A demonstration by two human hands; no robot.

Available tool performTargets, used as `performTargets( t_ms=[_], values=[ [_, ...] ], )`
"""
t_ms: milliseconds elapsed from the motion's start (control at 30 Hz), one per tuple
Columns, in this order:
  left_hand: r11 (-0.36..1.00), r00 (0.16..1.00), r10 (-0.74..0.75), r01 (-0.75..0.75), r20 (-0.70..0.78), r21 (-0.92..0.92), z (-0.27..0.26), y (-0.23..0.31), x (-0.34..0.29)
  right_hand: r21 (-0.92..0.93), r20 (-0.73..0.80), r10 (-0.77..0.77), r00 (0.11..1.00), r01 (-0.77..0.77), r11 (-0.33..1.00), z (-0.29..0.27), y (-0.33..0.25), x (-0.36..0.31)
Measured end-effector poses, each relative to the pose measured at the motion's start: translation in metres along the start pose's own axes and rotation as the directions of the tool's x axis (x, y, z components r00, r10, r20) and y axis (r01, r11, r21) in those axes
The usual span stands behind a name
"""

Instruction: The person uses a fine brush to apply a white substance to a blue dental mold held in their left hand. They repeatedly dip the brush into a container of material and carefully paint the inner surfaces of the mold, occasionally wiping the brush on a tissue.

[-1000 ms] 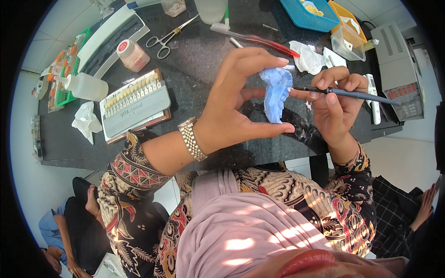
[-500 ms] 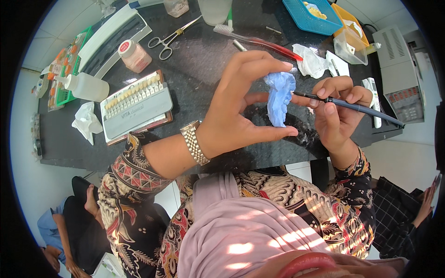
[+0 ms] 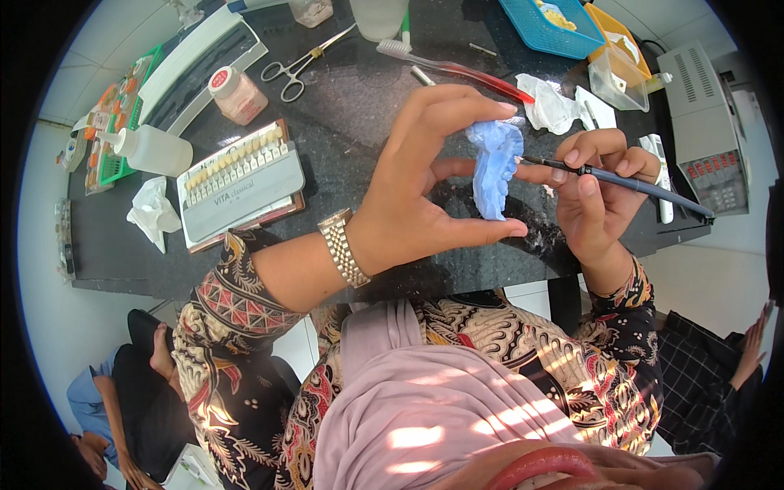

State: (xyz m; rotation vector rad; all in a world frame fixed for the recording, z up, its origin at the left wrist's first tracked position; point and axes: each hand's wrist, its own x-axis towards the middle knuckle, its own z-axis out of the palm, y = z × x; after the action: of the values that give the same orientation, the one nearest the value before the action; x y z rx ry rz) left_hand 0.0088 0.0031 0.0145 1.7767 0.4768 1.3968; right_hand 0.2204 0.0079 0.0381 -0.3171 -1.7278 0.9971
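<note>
Above the dark tabletop, my left hand [image 3: 416, 184] grips a blue dental cast [image 3: 492, 175] by its two ends, between thumb and fingers. The row of teeth on the cast faces right. A slim brush [image 3: 645, 188] with a dark handle sits in my right hand [image 3: 603, 192], pinched between thumb and fingers like a pen. Its fine tip meets the right side of the cast, at a small pale spot among the teeth. One extended finger of my right hand reaches toward the cast just below the tip.
On the left lie a tooth shade guide [image 3: 241, 184], a white squeeze bottle [image 3: 155, 153] and a pink-filled jar [image 3: 237, 96]. Scissor-handled forceps [image 3: 292, 77] and a red toothbrush [image 3: 457, 72] lie farther back. Crumpled tissue [image 3: 549, 104] and a blue basket [image 3: 553, 28] are at the right. Other people sit at both sides.
The cast has turned slightly in my left hand, its lower end a touch higher. My right hand and brush have shifted slightly right, the tip staying at the teeth.
</note>
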Motion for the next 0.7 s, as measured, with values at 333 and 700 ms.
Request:
performTargets(
  t_ms=[333, 700],
  values=[
    [1.000, 1.000, 0.004, -0.004, -0.001, -0.008, 0.0006, 0.0012, -0.0003, -0.036, 0.022, -0.014, 1.000, 0.015, 0.999, -0.0009, -0.0017, -0.0001],
    [1.000, 1.000, -0.011, 0.011, 0.004, 0.009, 0.0006, 0.0024, -0.0005, -0.050, 0.040, -0.001, 0.999, 0.003, 0.999, -0.0001, -0.0021, 0.0015]
  ],
)
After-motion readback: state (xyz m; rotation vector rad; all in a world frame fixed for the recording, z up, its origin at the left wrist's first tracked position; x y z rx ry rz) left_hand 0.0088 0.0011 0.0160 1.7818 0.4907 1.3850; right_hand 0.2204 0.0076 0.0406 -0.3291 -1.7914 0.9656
